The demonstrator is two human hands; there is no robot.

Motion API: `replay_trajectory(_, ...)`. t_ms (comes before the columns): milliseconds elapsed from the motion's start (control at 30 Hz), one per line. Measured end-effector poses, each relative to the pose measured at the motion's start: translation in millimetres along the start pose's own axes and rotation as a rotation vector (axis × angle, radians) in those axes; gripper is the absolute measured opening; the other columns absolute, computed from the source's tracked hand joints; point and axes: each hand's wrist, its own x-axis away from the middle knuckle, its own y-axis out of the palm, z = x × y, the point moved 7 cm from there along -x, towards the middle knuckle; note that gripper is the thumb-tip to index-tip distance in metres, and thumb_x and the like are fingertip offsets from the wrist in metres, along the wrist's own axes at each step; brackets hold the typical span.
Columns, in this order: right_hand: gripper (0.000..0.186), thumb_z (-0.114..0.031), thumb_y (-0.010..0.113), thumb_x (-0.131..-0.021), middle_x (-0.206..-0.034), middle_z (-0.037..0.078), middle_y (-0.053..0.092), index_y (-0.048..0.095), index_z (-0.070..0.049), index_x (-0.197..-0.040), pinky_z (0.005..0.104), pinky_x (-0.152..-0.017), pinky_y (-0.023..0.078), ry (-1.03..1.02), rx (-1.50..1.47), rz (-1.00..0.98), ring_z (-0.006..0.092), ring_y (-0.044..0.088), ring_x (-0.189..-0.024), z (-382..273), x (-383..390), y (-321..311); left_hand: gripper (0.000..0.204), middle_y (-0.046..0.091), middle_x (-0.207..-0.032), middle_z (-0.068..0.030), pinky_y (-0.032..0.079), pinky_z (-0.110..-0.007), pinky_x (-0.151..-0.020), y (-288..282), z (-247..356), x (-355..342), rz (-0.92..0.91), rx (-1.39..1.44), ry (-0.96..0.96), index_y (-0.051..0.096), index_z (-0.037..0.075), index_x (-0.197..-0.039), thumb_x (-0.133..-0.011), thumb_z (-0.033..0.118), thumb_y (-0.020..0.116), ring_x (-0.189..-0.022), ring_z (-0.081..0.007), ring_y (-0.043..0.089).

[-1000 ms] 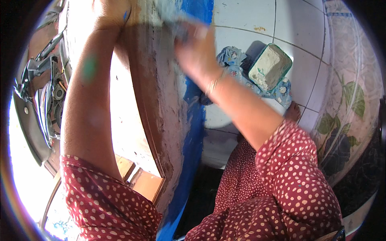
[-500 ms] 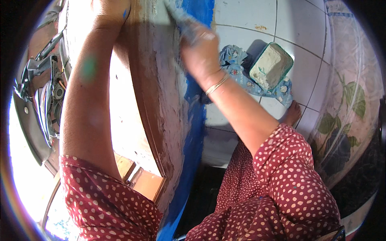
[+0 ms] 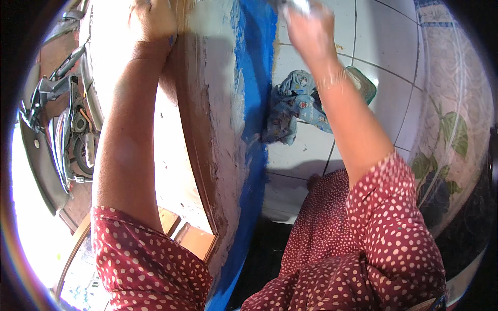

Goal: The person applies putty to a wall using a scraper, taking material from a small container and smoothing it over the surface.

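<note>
My right hand (image 3: 314, 28), smeared by motion, is at the top over the tiled floor, right of the wall's blue band. It is closed on a shiny putty knife (image 3: 300, 5), mostly cut off by the upper edge. My left arm reaches up to the brown frame (image 3: 189, 124), where my left hand (image 3: 153, 20) rests against its edge. Glare and the picture's edge hide most of its fingers. Between my arms runs a wall surface (image 3: 218, 98) with rough whitish patches, beside a blue painted band (image 3: 254, 103).
A teal-rimmed tub (image 3: 367, 85) stands partly behind my right forearm, beside a crumpled blue printed cloth (image 3: 298, 98) on white floor tiles (image 3: 386, 46). A leaf-patterned covering (image 3: 451, 129) hangs at right. Beyond the bright opening at left is a motorbike (image 3: 67, 114).
My right hand has swung away from the wall with the putty knife, up and to the right, over the floor. My left hand shows slightly lower and farther right; the view has shifted a little.
</note>
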Motion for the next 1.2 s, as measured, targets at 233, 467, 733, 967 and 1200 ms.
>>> replay_trajectory(233, 0.005, -0.005, 0.06, -0.069, -0.067, 0.018, 0.061, 0.06, -0.002, -0.072, 0.0401, -0.051, 0.045, 0.473, -0.454, -0.169, 0.0287, 0.06, -0.058, -55.3, 16.6, 37.0, 0.043, 0.049, -0.127, -0.0154, 0.035, -0.034, -0.1, 2.8, 20.2, 19.0, 0.016, -0.318, 0.032, 0.045, -0.002, -0.129, -0.095, 0.022, 0.034, -0.117, -0.0241, 0.045)
replay_trajectory(467, 0.024, 0.002, 0.058, -0.076, -0.09, 0.016, 0.068, 0.07, -0.005, -0.096, 0.0336, -0.072, 0.055, 0.708, -0.794, -0.383, 0.0261, 0.067, -0.078, -18.1, 38.5, -9.3, 0.054, 0.055, -0.119, -0.0264, 0.038, -0.041, -0.096, -20.0, 10.0, 26.2, 0.088, -0.652, -0.167, 0.045, -0.001, -0.13, -0.09, 0.036, 0.039, -0.108, -0.0367, 0.053)
replay_trajectory(733, 0.016, -0.005, 0.057, -0.076, -0.074, 0.015, 0.064, 0.063, 0.003, -0.088, 0.0321, -0.053, 0.047, 0.673, -0.664, -0.192, 0.0243, 0.06, -0.058, 17.4, -18.5, 91.2, 0.052, 0.054, -0.119, -0.0249, 0.037, -0.039, -0.098, 2.0, 13.1, 26.8, 0.073, -0.5, -0.173, 0.041, -0.003, -0.132, -0.092, 0.029, 0.041, -0.11, -0.033, 0.051)
replay_trajectory(967, 0.02, 0.002, 0.06, -0.076, -0.081, 0.015, 0.067, 0.066, 0.001, -0.095, 0.0318, -0.063, 0.053, 0.81, -0.848, -0.381, 0.0212, 0.065, -0.067, 10.4, 23.9, 40.9, 0.047, 0.05, -0.126, -0.0147, 0.034, -0.033, -0.101, -20.6, 1.5, 48.3, 0.082, -0.635, -0.162, 0.041, -0.002, -0.133, -0.095, 0.025, 0.038, -0.115, -0.0226, 0.046)
replay_trajectory(1200, 0.016, -0.003, 0.055, -0.071, -0.066, 0.016, 0.064, 0.068, -0.004, -0.079, 0.036, -0.06, 0.054, 0.77, -0.646, -0.244, 0.0286, 0.064, -0.062, 40.5, -32.1, 100.9, 0.046, 0.049, -0.127, -0.015, 0.033, -0.033, -0.102, -2.3, 3.3, 38.8, 0.054, -0.528, -0.175, 0.04, -0.001, -0.134, -0.095, 0.024, 0.037, -0.117, -0.0221, 0.045)
